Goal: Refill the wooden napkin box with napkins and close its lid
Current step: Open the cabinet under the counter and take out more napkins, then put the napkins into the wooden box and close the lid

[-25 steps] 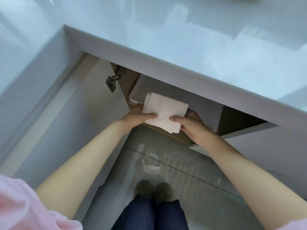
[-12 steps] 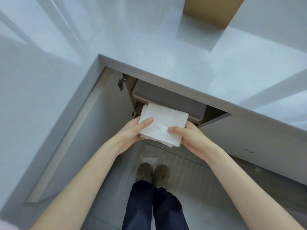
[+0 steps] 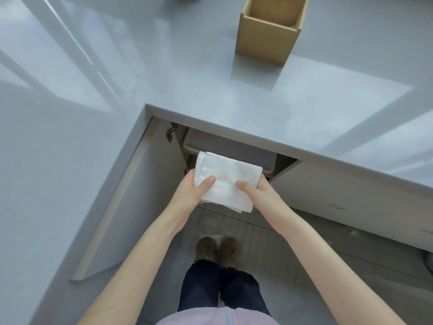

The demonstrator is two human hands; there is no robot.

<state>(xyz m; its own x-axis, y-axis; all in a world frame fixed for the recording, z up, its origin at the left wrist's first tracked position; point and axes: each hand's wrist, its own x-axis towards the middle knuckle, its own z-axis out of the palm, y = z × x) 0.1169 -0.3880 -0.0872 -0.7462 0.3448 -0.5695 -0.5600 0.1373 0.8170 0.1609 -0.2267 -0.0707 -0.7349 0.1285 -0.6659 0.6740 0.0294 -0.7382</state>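
A stack of white napkins (image 3: pixel 226 179) is held flat between both hands, below the counter's front edge. My left hand (image 3: pixel 189 195) grips its left side with the thumb on top. My right hand (image 3: pixel 260 193) grips the right side the same way. The wooden napkin box (image 3: pixel 267 37) stands on the grey countertop at the far right, its top open and its inside dark; no lid is in view. The box is well beyond the napkins, across the counter.
The grey countertop (image 3: pixel 187 73) wraps in an L around me. Under it the cabinet door (image 3: pixel 131 200) hangs open to the left, with a grey bin (image 3: pixel 225 146) inside. My shoes (image 3: pixel 216 250) stand on the floor below.
Both hands have drawn the napkin stack out of the cabinet toward me and upward. The view has risen, bringing the wooden box on the counter into sight.
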